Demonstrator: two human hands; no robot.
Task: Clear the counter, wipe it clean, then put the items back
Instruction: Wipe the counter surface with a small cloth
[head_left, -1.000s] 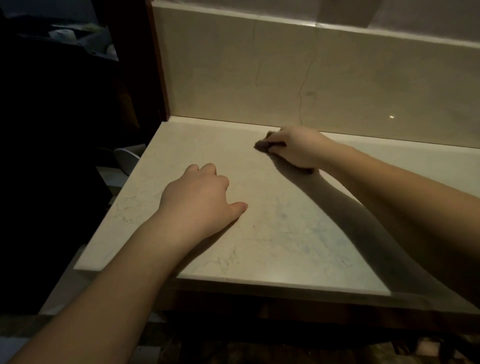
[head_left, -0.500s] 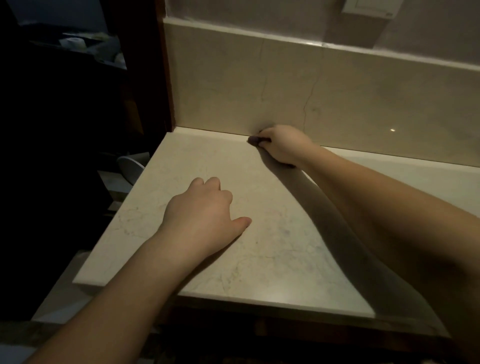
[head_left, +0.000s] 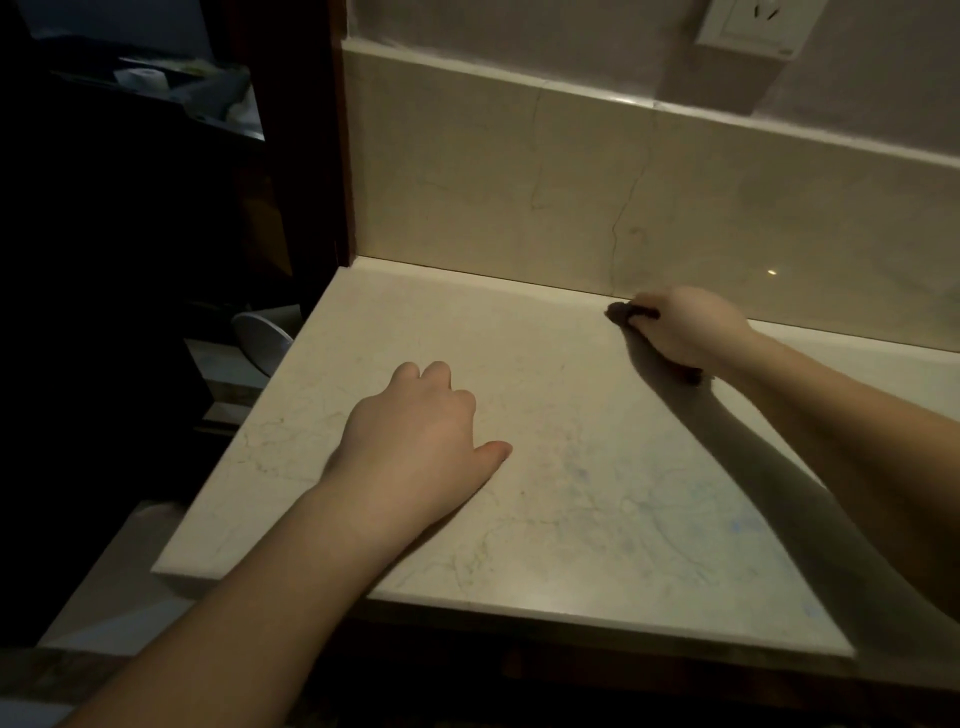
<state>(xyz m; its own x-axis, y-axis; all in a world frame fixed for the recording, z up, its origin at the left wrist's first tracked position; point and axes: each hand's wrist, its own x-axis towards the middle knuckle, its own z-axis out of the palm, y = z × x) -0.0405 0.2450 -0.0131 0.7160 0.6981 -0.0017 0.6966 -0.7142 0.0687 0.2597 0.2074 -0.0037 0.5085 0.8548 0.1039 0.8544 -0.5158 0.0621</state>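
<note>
Change: dark cloth has been dragged rightward along the backsplash seam.
Right hand: cloth clenched.
Left hand: pressed on counter, fingers partly curled, nothing held.
Meaning: wiping is judged underway.

one view only, from a wide-angle camera on the person's head, looking forward and steeply down over the counter. it sits close: both forearms enter from the frame's bottom edge, at 7 and 4 o'clock. the backsplash runs across the top toward 12 o'clock, with a wall socket at 1 o'clock. a dark room fills 9 to 11 o'clock.
</note>
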